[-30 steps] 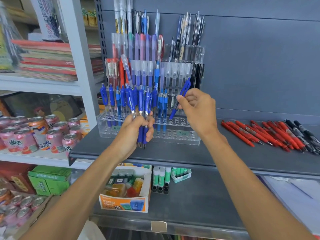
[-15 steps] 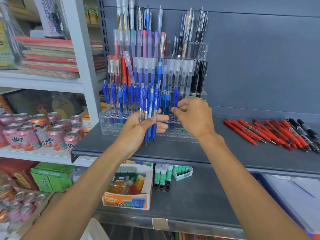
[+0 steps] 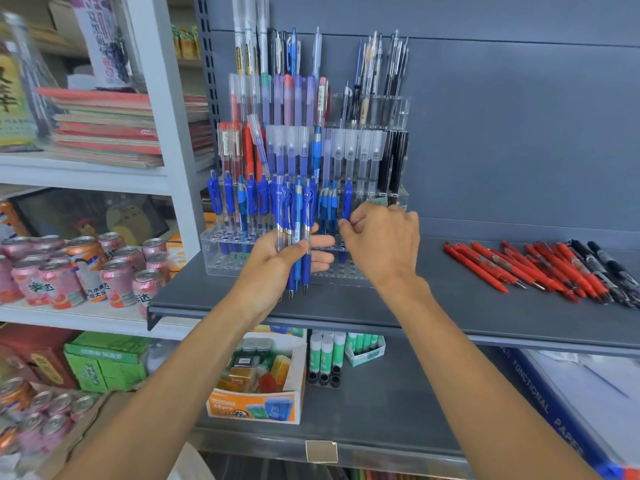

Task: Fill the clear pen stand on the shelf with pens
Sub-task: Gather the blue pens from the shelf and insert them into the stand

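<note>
Pens [image 3: 297,237], a blue bundle, are gripped by the left hand [image 3: 272,259]; the right hand [image 3: 382,242] pinches one blue pen [image 3: 346,202] seated in the clear stand [image 3: 218,252] on the shelf [image 3: 398,308]. Front holes [image 3: 341,271] at right appear vacant; loose red pens [image 3: 512,268] lie further right.

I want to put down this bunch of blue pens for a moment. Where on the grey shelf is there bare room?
Bare shelf lies between the stand and the red pens, right of the right hand, and in a strip along the front edge before the stand. The shelf's right end is crowded with red pens and black pens.
</note>
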Available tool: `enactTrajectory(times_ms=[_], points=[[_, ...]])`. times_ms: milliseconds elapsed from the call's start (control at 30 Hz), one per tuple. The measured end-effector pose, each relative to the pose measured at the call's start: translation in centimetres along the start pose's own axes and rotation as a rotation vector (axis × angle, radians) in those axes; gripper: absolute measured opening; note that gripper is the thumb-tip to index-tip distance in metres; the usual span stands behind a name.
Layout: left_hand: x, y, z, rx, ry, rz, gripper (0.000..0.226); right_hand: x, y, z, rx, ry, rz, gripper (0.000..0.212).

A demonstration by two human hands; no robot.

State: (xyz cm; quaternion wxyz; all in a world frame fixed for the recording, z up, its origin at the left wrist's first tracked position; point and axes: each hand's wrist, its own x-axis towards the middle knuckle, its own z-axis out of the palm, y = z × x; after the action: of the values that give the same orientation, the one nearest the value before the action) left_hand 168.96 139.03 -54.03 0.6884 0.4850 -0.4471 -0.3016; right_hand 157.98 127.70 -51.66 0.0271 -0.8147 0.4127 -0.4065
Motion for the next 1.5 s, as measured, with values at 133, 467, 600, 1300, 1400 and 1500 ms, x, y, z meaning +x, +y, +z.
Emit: enactTrajectory(times_ms=[133,467,600,1300,1400,1500], points=[[0.0,-0.2,-0.1,0.02,0.002,0.001,0.026,0.2,-0.1,0.1,0.085,-0.012,0.028,0.022],[0.3,-0.4,-0.1,0.004,0.006,-0.001,0.024,0.0,0.5,0.3,0.081,0.009,-0.012,0.018],[0.2,-0.3,0.1,0.005,0.018,-0.011,0.024,0.2,0.4,0.1,0.058,-0.016,-0.005,0.02],[-1.1,0.0,3.6,0.002,-0.027,-0.033,0.011,-4.4,2.2,-2.4,0.771,-0.144,-0.072,0.011],[-0.9,-0.1,3.5,0.035,-0.032,-0.035,0.015,-3.9,2.5,-2.7,0.741,-0.103,-0.047,0.011],[-0.8,0.2,3.2,0.091,-0.004,-0.029,0.021,-2.9,2.6,-3.2,0.779,-0.063,0.011,0.01]])
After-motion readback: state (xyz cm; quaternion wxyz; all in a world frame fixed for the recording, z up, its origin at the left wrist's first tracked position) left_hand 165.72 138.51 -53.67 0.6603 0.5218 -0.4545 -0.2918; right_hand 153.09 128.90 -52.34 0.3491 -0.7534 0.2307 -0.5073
